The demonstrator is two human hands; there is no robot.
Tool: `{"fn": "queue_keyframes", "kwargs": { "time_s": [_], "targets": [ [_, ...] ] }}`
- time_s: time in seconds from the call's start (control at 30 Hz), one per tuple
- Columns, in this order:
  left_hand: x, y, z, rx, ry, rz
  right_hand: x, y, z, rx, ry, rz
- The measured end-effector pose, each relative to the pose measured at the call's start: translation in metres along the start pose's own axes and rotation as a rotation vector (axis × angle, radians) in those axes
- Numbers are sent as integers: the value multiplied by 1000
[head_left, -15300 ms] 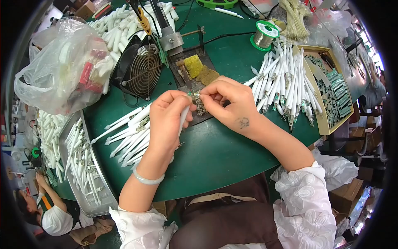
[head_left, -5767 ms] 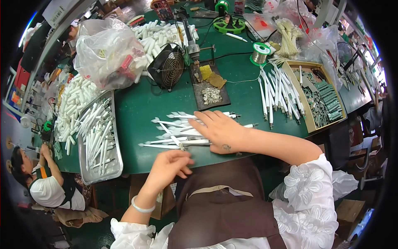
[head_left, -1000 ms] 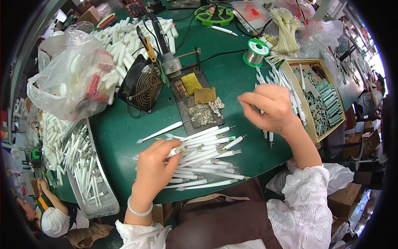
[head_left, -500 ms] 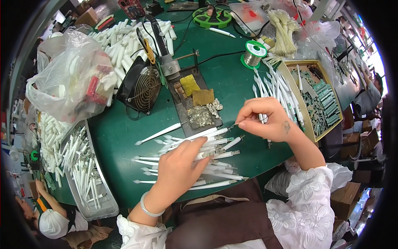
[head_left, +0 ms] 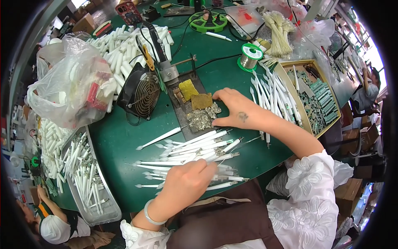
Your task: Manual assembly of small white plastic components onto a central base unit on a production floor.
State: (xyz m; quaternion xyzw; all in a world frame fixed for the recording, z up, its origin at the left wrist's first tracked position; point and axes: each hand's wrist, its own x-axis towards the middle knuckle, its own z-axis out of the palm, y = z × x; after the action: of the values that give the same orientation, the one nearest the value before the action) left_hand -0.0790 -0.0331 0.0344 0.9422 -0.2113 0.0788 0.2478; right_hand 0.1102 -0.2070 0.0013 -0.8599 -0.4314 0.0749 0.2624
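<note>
My left hand (head_left: pixel 188 179) is curled over the near side of a spread of slim white candle-shaped sticks (head_left: pixel 182 148). Its fingers are bent together and their tips are smeared by motion, so what they hold cannot be made out. The sticks have clear flame-shaped tips toward the left and thin leads at their right ends. My right hand (head_left: pixel 239 111) reaches over the right edge of a dark soldering stand, thumb and forefinger apart. Between and beside these fingers lies a crumpled heap of silvery solder scrap (head_left: pixel 200 119). A brown sponge pad (head_left: pixel 202 101) and a yellow one (head_left: pixel 188 89) lie just beyond.
A soldering iron holder (head_left: pixel 168 71) and a black fan (head_left: pixel 143 92) stand at the far left. A solder spool (head_left: pixel 250 57) is beyond my right hand. Right of it are more sticks (head_left: pixel 275 93) and a box of circuit boards (head_left: pixel 309 99). A metal tray (head_left: pixel 108 209) is at left.
My right hand has moved left to the solder scrap, and its pinch on a thin wire has opened. My left hand has drawn nearer to me, off the upper sticks.
</note>
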Motion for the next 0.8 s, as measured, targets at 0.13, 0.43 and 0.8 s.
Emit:
{"fn": "queue_keyframes", "kwargs": {
  "time_s": [0.13,0.43,0.8],
  "targets": [
    [-5,-2,3,-23,10,-15,2,-9,8,102,46,74],
    [-3,0,4,-39,19,-12,21,-35,23,-30,157,-44],
    [-7,-3,3,-75,20,-30,-7,-5,-2,302,-176,99]
  ]
}}
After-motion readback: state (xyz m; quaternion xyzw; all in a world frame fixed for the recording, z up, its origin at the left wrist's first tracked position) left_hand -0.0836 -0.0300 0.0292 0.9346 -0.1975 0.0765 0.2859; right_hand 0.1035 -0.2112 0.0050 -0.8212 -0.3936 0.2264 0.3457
